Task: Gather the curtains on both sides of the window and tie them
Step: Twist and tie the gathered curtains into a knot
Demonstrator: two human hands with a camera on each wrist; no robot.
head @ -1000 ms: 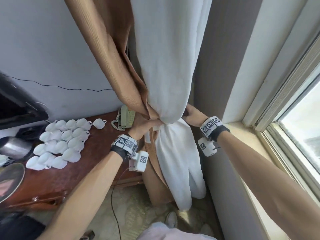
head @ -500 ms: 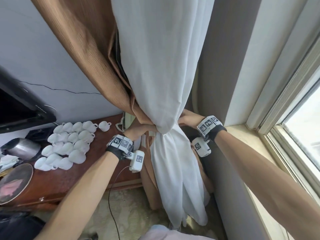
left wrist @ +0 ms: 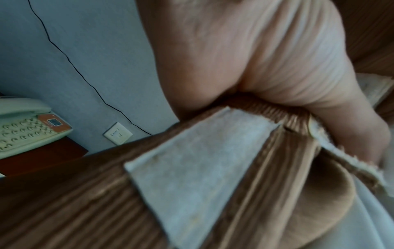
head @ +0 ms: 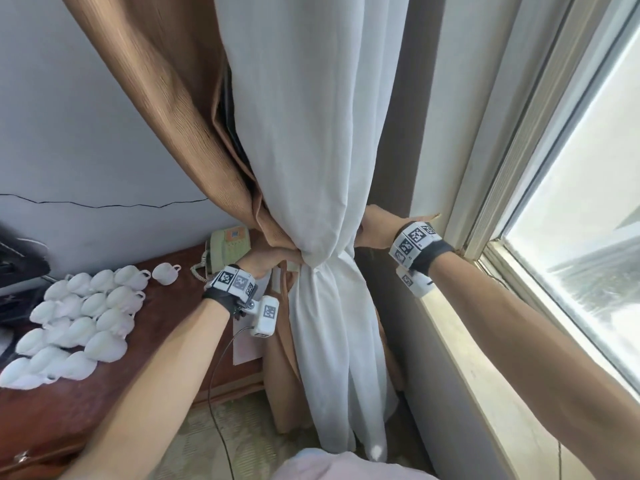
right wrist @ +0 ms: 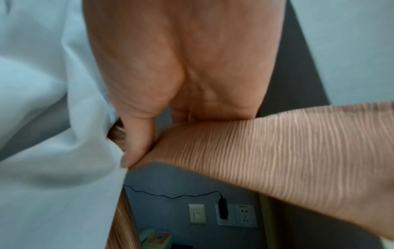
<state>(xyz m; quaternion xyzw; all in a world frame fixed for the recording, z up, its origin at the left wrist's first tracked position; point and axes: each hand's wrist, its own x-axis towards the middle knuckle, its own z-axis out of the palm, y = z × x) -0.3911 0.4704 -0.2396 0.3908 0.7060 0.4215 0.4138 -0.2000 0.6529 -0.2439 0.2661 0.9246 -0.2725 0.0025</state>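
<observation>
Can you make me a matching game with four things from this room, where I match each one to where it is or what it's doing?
Things:
1. sheer white curtain
2. ribbed brown curtain
3. white ceramic cups
4. pale green push-button telephone

Places or states:
A. lying in a cluster on the dark wooden desk
B. hanging nearest the window, bunched at the middle
C. at the back of the desk, by the wall
D. sweeping in from the left, gripped by the left hand

Pairs: 1-B, 2-D, 3-A, 4-C
</observation>
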